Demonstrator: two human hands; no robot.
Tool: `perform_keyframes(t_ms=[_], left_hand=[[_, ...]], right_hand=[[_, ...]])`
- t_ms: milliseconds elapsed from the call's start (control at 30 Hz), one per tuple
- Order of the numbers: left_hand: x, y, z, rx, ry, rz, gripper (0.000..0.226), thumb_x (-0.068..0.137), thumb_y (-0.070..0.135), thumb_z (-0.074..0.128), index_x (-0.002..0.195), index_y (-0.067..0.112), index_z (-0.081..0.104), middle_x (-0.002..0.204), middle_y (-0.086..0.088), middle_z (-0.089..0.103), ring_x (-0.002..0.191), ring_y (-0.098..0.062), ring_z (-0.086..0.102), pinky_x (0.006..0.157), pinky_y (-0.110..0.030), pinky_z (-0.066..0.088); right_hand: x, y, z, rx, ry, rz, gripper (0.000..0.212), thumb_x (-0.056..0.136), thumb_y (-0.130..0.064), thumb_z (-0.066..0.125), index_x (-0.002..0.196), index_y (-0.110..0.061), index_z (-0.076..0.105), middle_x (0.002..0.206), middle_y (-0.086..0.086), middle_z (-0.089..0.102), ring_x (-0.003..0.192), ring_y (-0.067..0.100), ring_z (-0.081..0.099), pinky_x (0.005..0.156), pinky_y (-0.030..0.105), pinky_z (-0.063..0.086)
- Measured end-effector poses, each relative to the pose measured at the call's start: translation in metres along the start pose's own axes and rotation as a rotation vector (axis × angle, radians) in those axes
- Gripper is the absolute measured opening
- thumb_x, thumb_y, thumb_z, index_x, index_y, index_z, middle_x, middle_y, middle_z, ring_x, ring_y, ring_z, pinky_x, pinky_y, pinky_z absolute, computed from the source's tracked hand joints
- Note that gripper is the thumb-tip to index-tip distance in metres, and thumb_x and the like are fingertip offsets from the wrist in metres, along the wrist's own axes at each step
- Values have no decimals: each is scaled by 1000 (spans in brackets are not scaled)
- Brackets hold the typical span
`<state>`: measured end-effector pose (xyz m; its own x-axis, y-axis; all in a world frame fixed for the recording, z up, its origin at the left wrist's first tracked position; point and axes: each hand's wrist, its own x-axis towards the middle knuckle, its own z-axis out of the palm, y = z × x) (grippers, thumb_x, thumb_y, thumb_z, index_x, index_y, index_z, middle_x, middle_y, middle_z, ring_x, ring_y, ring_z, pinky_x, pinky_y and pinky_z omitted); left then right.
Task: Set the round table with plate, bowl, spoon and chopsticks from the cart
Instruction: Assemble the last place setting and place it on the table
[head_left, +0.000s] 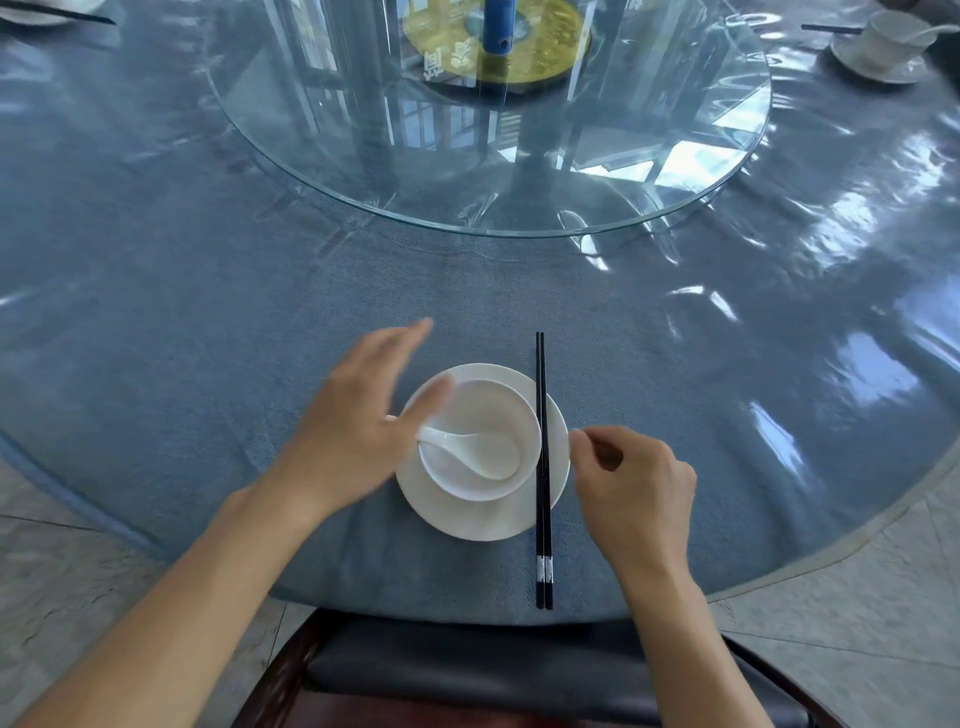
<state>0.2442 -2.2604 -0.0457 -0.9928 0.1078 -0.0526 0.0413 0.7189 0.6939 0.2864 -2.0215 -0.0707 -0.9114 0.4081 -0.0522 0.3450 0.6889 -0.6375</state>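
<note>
I see the round table (182, 286) under a blue cloth (156, 395) with a glossy clear cover (831, 270). The glass turntable (363, 156) sits mid-table. Nearer me than the turntable lies 1 white plate (467, 522), 2 black chopsticks (543, 467) crossing its right rim onto the cloth. Past the turntable's right edge sits a second plate (852, 65), and past its left edge a third plate (31, 15).

Bright, diffuse daylight, shadows faint and soft-edged. Heavy white glare patches on the clear table cover (841, 249), right side. The glass turntable (488, 171) is full of window-frame reflections, so the surface beneath is hard to read. The left hand (358, 415) is motion-blurred and its fingertips are smeared. The right hand (636, 486) and chopsticks (542, 467) are sharp. Wide-angle barrel distortion: the table edge (831, 545) bows hard towards the corners. The far place setting (883, 49) at top right is soft.
</note>
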Motion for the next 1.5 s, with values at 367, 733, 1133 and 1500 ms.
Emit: perform_keyframes(t_ms=[367,733,1133,1500], left_hand=[[-50,-41,32,-618,36,-677,7,95,7,73,96,13,76,78,-7,80,58,-16,74,54,-22,59],[-49,-47,41,-578,88,-608,22,91,-5,73,87,16,79,74,-2,78,67,-25,78,68,-34,66],[-53,-53,37,-560,116,-571,26,92,-1,72,84,22,80,78,2,79,68,-22,79,63,-26,64],[-52,-57,38,-546,139,-584,24,91,-1,73,86,21,80,79,1,79,66,-22,78,69,-38,66]], right_hand=[[8,19,-2,263,-308,253,22,89,-22,78,70,-33,81,64,-8,77,59,7,76,81,37,67],[4,27,12,362,-281,258,38,87,-16,81,68,-49,79,66,-9,79,59,9,78,73,28,64],[0,27,17,339,-304,266,14,88,-21,80,76,-28,81,66,-12,78,61,6,77,70,28,62],[0,23,18,348,-306,257,20,88,-16,81,72,-29,80,65,-10,79,60,8,78,68,26,58]])
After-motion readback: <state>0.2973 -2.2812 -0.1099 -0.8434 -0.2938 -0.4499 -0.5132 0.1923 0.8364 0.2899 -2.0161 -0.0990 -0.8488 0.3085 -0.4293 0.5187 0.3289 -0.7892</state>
